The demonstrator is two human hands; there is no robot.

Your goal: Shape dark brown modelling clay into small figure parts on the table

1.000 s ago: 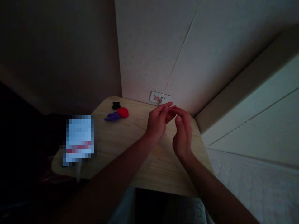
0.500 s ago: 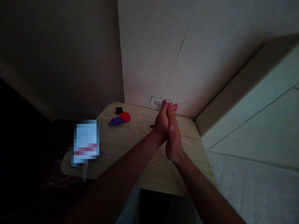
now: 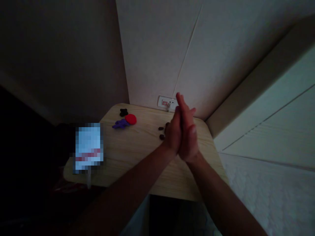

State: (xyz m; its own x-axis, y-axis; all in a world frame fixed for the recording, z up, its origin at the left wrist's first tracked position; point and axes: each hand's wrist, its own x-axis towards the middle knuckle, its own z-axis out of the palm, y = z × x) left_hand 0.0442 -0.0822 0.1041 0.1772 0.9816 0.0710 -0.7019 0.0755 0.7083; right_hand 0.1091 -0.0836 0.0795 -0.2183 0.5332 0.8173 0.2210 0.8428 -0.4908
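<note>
Above the wooden table, my left hand (image 3: 173,131) and my right hand (image 3: 189,136) are pressed palm against palm, fingers pointing away from me. Whatever lies between the palms, if anything, is hidden. Several small dark lumps (image 3: 161,137) rest on the tabletop just left of my left hand, partly covered by it. Farther left, a flat red disc (image 3: 131,119) touches a purple piece with a jagged outline (image 3: 121,123). Behind these lies a black lobed piece (image 3: 123,112).
The pale wooden table (image 3: 137,154) stands against a wall with a socket plate (image 3: 162,103) and a plug in it. A blurred white-and-red item (image 3: 88,146) is at the table's left edge. A pale panelled unit (image 3: 265,108) and a quilted surface (image 3: 261,193) are at right.
My palms have slid against each other, the right fingers now reaching farther forward than the left. More dark lumps show beside my left hand. The view has shifted slightly.
</note>
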